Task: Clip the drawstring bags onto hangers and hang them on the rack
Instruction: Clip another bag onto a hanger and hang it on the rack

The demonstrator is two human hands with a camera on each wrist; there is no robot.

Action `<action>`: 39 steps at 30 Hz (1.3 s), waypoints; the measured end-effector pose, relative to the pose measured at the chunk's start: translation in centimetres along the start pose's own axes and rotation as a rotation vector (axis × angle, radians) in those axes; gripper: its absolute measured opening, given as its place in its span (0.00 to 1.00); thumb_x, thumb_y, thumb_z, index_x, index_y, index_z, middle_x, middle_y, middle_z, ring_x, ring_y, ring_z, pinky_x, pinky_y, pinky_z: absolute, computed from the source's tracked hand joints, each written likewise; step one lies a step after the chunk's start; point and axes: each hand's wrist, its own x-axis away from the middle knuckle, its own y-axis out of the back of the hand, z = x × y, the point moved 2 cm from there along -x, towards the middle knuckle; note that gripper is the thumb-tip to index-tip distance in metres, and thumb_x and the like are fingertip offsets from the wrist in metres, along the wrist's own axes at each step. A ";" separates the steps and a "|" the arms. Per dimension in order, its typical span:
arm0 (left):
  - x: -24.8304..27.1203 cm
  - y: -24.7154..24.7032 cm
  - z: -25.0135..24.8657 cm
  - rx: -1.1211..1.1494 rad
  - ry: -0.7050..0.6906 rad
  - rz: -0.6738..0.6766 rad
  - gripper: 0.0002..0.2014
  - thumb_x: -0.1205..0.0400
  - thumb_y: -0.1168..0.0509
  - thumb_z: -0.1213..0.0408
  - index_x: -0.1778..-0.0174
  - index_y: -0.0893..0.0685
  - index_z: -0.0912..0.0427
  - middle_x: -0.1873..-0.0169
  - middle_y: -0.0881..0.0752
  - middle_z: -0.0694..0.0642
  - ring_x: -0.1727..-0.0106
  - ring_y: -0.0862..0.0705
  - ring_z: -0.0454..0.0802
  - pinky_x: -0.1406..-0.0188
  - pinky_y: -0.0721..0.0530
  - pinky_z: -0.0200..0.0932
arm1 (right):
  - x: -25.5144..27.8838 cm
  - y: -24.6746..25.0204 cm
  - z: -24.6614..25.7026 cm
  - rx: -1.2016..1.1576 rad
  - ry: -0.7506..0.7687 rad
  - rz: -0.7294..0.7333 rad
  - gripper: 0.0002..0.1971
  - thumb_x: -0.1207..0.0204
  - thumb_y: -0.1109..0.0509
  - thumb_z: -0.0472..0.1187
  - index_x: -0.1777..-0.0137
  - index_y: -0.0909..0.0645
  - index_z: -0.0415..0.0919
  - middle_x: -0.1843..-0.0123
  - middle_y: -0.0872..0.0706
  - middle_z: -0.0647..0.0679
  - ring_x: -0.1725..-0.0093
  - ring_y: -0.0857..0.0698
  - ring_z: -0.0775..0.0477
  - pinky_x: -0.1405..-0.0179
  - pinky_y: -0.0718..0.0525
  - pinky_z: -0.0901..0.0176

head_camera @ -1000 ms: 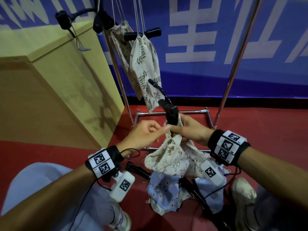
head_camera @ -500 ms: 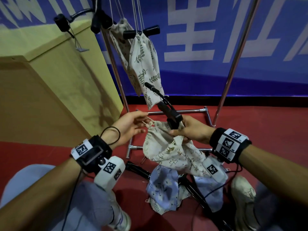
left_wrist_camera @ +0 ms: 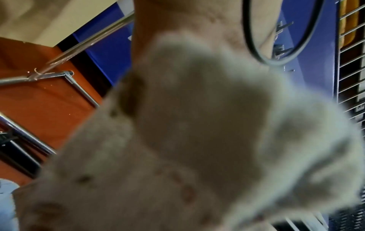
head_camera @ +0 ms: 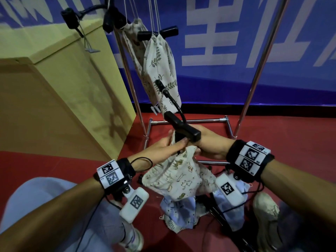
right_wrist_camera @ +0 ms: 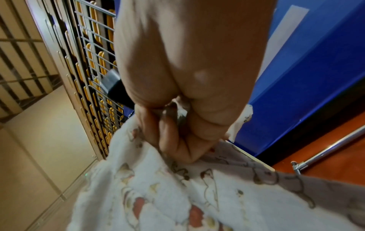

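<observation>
A cream drawstring bag [head_camera: 174,179] with small animal prints hangs between my hands, low in front of the rack. My right hand [head_camera: 198,144] grips a black clip hanger [head_camera: 181,128], whose hook points up and away. In the right wrist view my right hand [right_wrist_camera: 177,125] has its fingers curled round the metal clip and the bag's cloth [right_wrist_camera: 177,195]. My left hand [head_camera: 175,140] pinches the bag's top edge right at the clip. Blurred cloth [left_wrist_camera: 177,140] fills the left wrist view and hides the fingers. Two printed bags [head_camera: 160,70] hang clipped on the rack.
The chrome rack has slanted poles [head_camera: 254,70] and a floor frame [head_camera: 190,121] just beyond my hands. A tall yellow cabinet [head_camera: 54,97] stands at the left. Pale blue bags [head_camera: 178,210] and spare black hangers [head_camera: 218,213] lie on the red floor by my shoe [head_camera: 265,211].
Half a second ago my left hand had pulled the bag's corner out to the left; it has come back to the clip. My right hand kept hold of the hanger.
</observation>
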 end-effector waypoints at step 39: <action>-0.5 2.3 0.7 0.226 0.173 -0.620 0.16 0.14 0.37 0.46 0.54 0.27 0.56 0.75 0.38 0.49 0.78 0.41 0.44 0.84 0.43 0.37 | 2.9 -2.2 -3.0 0.667 -0.012 -0.308 0.23 0.15 0.31 0.50 0.67 0.22 0.33 0.82 0.32 0.55 0.84 0.38 0.58 0.84 0.37 0.68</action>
